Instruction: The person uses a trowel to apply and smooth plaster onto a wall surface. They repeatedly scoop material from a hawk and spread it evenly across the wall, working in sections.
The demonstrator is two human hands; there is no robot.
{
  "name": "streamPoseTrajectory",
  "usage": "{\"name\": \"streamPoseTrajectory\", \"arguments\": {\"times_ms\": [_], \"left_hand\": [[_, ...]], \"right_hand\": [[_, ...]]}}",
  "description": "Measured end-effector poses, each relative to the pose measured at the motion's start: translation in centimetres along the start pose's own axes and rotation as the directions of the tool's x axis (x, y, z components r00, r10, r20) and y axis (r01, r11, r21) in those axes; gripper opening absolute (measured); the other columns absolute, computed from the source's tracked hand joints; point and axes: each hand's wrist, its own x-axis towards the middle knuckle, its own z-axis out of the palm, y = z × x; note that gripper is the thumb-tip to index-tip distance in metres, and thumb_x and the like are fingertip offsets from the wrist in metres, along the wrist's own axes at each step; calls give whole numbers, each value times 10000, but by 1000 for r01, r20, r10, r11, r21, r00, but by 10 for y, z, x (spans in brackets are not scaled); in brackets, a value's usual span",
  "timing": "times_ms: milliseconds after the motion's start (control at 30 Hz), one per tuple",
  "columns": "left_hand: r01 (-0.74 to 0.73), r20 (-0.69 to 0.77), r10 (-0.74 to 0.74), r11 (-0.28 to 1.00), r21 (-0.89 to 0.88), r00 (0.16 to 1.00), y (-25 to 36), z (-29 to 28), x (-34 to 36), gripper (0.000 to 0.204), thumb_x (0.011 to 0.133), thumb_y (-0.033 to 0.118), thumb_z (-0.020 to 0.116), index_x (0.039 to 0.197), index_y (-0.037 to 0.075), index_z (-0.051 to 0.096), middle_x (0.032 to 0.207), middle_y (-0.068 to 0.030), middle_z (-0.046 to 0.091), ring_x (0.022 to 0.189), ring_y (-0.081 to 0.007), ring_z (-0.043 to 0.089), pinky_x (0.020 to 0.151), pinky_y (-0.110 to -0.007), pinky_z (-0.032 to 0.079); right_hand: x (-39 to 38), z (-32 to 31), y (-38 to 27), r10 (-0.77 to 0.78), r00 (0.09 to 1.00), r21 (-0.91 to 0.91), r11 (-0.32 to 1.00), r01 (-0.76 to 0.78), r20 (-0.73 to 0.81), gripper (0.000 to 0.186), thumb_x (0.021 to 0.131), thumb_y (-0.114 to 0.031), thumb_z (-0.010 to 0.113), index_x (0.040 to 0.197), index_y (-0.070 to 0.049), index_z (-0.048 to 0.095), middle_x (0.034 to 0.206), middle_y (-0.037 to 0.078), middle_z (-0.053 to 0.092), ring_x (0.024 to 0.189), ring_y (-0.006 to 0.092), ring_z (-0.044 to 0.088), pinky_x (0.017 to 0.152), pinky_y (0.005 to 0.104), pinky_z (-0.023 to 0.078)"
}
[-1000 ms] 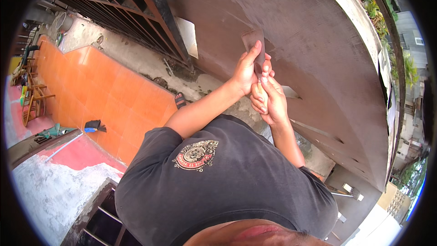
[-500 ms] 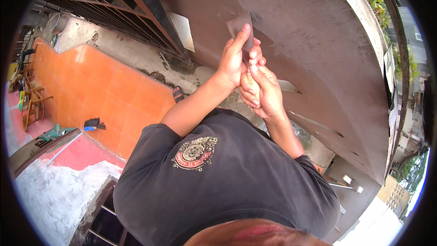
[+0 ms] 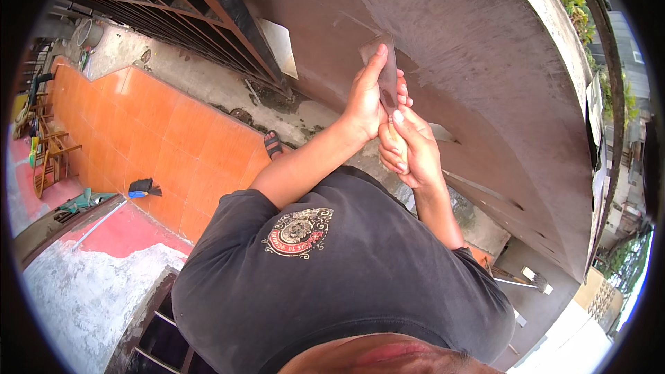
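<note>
Both my hands are in front of me on one scraper (image 3: 389, 76) with a broad flat metal blade and a pale wooden handle. My right hand (image 3: 417, 149) is closed round the handle. Just beyond it, my left hand (image 3: 367, 100) is wrapped about the blade, its thumb along the near face and its fingertips showing past the other edge. The blade points away from me, before a grey-brown wall (image 3: 471, 48). Whether its tip touches the wall I cannot tell.
A dark barred metal gate (image 3: 159, 7) stands at the upper left. Orange tiles (image 3: 152, 131) cover the floor on the left, with a blue-headed broom (image 3: 142, 188) on them. My sandalled foot (image 3: 273, 144) is below. A long-handled brush (image 3: 537, 280) leans at the right.
Both hands and the scraper have come slightly nearer to me and a little to the right. The grip of each hand looks about the same.
</note>
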Motion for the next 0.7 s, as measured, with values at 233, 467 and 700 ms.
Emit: {"name": "streamPoseTrajectory", "arguments": {"times_ms": [233, 467, 700], "left_hand": [[8, 26, -7, 999, -38, 1000, 0, -1, 3, 565, 943, 583, 707, 906, 41, 553, 616, -89, 570, 517, -184, 557, 533, -363, 520], [100, -45, -101, 995, -14, 994, 2, 0, -1, 564, 942, 572, 718, 921, 36, 543, 627, -90, 576, 508, -179, 546, 541, -366, 517], [5, -36, -5, 1000, -18, 999, 3, 5, -5, 482, 980, 560, 679, 889, 99, 569, 583, -26, 538, 487, -128, 491, 519, -303, 473]], "right_hand": [[3, 3, -6, 32, 998, -8, 999, -32, -49, 248, 1123, -267, 466, 1274, -71, 479, 642, 32, 474, 390, 77, 372, 356, 223, 310], [6, 3, -5, 105, 983, 36, 994, -100, -149, 213, 1124, -252, 463, 1248, -82, 494, 639, 34, 465, 377, 81, 354, 346, 228, 299], [3, 4, -3, 46, 996, 48, 998, -43, -70, 234, 1127, -262, 460, 1245, -66, 510, 636, 26, 481, 387, 73, 377, 353, 215, 325]]}}
